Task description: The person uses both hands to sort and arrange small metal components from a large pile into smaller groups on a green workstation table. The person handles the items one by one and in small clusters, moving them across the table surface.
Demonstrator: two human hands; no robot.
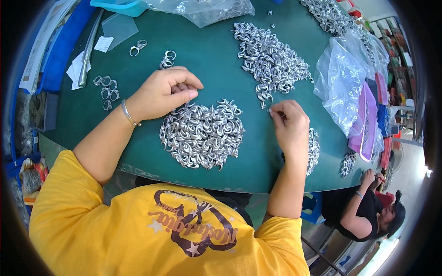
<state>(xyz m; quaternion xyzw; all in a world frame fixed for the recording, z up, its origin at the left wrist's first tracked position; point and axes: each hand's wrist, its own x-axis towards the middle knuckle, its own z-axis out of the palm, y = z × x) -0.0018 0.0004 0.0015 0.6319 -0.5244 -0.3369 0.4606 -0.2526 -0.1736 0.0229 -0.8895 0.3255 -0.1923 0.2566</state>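
"Two bare hands flank a pile (202,135) of curved silver pieces on a green table (207,43). How is the left held?"

"Left hand (161,93) has its fingers curled, thumb close to the forefinger, at the pile's upper left edge; whether it pinches a piece, I cannot tell."

"And the right?"

"Right hand (292,124), thumb and forefinger drawn together, is just below the tip of a second pile (274,60); I cannot tell if a piece is between them. A third pile (313,152) is partly hidden by the right forearm."

"Elsewhere?"

"Rings (106,87) and a tapered rod (86,60) lie at left; a clear bag (340,80) and purple basket (365,126) at right. A co-worker (359,216) in black is at lower right."
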